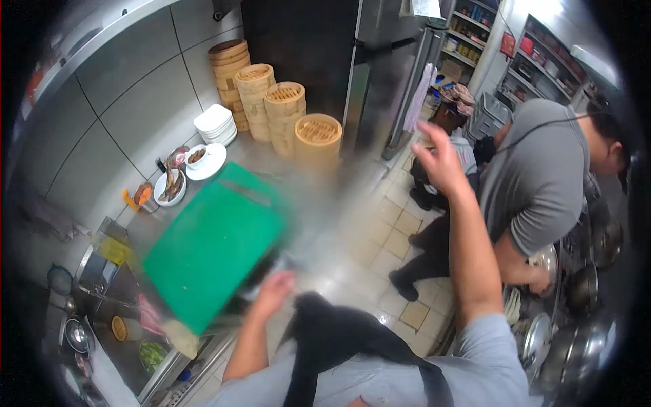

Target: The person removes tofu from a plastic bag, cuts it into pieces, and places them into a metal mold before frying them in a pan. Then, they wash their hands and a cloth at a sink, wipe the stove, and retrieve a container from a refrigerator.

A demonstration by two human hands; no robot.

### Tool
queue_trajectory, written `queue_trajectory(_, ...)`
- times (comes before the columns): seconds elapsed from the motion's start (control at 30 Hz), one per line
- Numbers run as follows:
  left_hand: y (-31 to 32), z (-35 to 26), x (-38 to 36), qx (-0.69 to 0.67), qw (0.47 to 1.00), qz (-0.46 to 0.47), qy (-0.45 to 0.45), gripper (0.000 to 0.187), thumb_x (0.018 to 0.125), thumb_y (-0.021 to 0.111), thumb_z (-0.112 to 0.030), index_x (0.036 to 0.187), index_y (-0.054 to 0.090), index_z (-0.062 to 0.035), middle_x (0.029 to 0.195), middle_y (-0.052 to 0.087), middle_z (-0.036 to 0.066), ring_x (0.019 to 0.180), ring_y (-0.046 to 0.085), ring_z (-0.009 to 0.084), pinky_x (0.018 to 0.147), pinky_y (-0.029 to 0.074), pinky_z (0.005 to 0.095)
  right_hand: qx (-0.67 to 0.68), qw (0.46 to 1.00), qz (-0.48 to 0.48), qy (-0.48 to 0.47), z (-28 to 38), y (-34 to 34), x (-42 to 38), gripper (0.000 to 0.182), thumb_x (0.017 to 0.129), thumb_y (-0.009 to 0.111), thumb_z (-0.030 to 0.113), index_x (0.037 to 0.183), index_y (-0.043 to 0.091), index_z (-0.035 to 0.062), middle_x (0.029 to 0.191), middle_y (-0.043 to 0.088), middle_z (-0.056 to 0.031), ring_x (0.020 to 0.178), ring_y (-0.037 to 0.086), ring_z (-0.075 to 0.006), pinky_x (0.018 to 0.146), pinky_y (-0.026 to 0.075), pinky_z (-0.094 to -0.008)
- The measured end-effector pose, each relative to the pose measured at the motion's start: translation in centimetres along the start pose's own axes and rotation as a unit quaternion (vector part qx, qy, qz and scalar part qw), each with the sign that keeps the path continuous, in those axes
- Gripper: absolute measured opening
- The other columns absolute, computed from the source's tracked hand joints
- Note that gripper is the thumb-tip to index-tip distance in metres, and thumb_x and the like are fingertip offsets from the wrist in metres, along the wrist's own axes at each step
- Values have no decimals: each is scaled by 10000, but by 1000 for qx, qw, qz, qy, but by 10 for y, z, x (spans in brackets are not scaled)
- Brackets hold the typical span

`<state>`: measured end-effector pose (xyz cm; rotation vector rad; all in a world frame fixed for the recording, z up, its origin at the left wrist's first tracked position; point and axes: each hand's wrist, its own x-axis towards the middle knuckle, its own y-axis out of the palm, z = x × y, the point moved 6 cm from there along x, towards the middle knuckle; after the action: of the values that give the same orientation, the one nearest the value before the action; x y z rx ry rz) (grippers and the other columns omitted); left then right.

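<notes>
My left hand (272,290) is low at the front edge of the steel counter, right by the near corner of a large green cutting board (210,247). The image is blurred there, so whether it grips the board cannot be told. My right hand (437,157) is raised in the air over the aisle, fingers spread, holding nothing. A black apron strap runs down my grey shirt.
Stacked bamboo steamers (285,115), white plates (215,124) and dishes of food (169,186) stand at the counter's far end. A sink (102,285) with bowls lies left. A person in a grey shirt (536,183) works at pots on the right; another person (453,122) crouches beyond.
</notes>
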<state>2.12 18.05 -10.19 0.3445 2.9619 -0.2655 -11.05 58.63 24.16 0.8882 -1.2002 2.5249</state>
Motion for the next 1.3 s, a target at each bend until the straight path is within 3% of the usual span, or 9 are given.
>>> queue_trajectory(0.1, -6, -18, -2, -63, 996, -52, -36, 315, 951, 600, -158, 1226, 566, -8, 1024, 671, 82, 805, 632, 130, 732, 521, 274, -140, 975, -71, -156, 27, 3, 123, 498, 846, 706, 256, 1302, 565, 110, 1447, 383, -276, 1314, 407, -441, 1084, 372, -451)
queue_trajectory(0.23, -27, -52, 31, -120, 983, -131, -37, 320, 955, 584, -127, 1248, 544, -7, 1070, 669, 113, 804, 644, 140, 724, 530, 279, -335, 890, -157, -266, 57, 20, 235, 379, 815, 724, 386, 1130, 657, 185, 1521, 321, -168, 1378, 276, -479, 1071, 345, -536)
queue_trajectory(0.33, -34, -92, 80, -170, 973, -154, -11, 319, 946, 607, -151, 1236, 566, -25, 1077, 667, 99, 865, 644, 152, 780, 528, 288, -431, 868, -95, -229, 92, 14, 262, 453, 858, 645, 418, 1210, 630, 133, 1503, 317, -247, 1404, 253, -455, 1117, 256, -564)
queue_trajectory(0.4, -37, -114, 120, -193, 969, -152, 1, 323, 937, 630, -172, 1230, 584, -44, 1081, 666, 86, 929, 642, 166, 839, 525, 296, -439, 878, -36, -186, 77, 21, 295, 429, 820, 680, 444, 1140, 652, 160, 1589, 122, -198, 1443, -28, -499, 1137, 86, -651)
queue_trajectory(0.7, -1, -231, 234, -40, 986, -63, 150, 321, 944, 589, -66, 1255, 555, 7, 1076, 662, 85, 915, 630, 131, 787, 521, 279, -403, 828, -164, -355, 62, 24, 291, 468, 755, 766, 424, 1093, 649, 123, 1457, 379, -226, 1415, 114, -534, 1110, 224, -646)
queue_trajectory(0.8, 0, -251, 234, 0, 981, -85, 176, 314, 936, 600, -72, 1237, 568, 10, 1071, 664, 83, 908, 626, 125, 781, 516, 276, -351, 819, -267, -366, 54, 13, 284, 289, 750, 743, 417, 783, 640, 149, 1510, 371, -93, 1437, 133, -480, 1051, 307, -617)
queue_trajectory(1.07, 26, -331, 248, 55, 962, -135, 232, 297, 918, 619, -86, 1195, 597, 19, 1028, 685, 99, 907, 652, 155, 812, 516, 295, -144, 853, -325, -382, -38, -113, 223, 311, 732, 790, 150, 1015, 680, 77, 1489, 391, -188, 1448, 224, -373, 1191, 142, -461)
queue_trajectory(1.17, 56, -429, 272, 247, 885, -81, 386, 281, 896, 650, -117, 1145, 632, 13, 982, 687, 108, 900, 667, 197, 804, 524, 311, 6, 887, -317, -335, -83, -153, 213, 616, 758, 772, 59, 1321, 526, 8, 1566, 219, -189, 1431, 278, -305, 1144, 283, -423)
queue_trajectory(1.3, 106, -540, 313, 376, 741, -55, 554, 299, 869, 680, -137, 1140, 644, -16, 944, 677, 119, 859, 670, 223, 781, 533, 331, 33, 890, -336, -306, -115, -187, 206, 683, 771, 752, 31, 1383, 451, -11, 1568, 217, -190, 1422, 293, -301, 1155, 239, -411)
